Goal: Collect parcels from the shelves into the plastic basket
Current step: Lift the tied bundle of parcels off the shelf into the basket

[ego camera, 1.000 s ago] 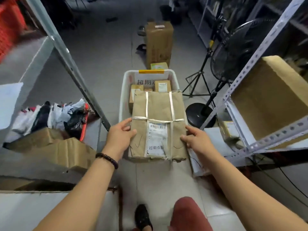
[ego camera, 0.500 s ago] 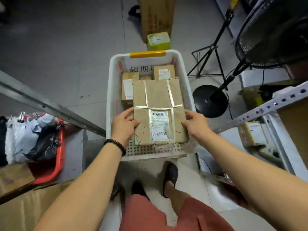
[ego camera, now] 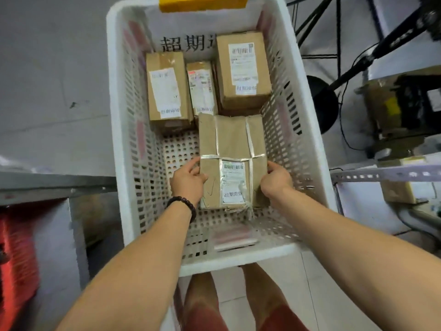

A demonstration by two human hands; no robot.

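Note:
A white perforated plastic basket (ego camera: 119,130) with a yellow handle stands on the floor below me. Both my hands reach down inside it and hold a brown paper-wrapped parcel (ego camera: 231,139) bound with clear tape, a white label on its top. My left hand (ego camera: 188,182) grips its left edge and my right hand (ego camera: 276,180) grips its right edge. The parcel sits low at the basket's right side. Three smaller cardboard parcels stand at the far end: a left box (ego camera: 167,89), a thin middle one (ego camera: 201,89) and a right box (ego camera: 242,70).
A metal shelf beam (ego camera: 57,185) runs along the left, with a red crate (ego camera: 16,259) below. On the right are a fan stand's black base (ego camera: 322,103), cables, a perforated shelf rail (ego camera: 386,174) and more boxes. My legs stand just behind the basket.
The parcel has gone from above the basket's near rim down inside it, toward the floor of the basket. My head has leaned in closer over the basket.

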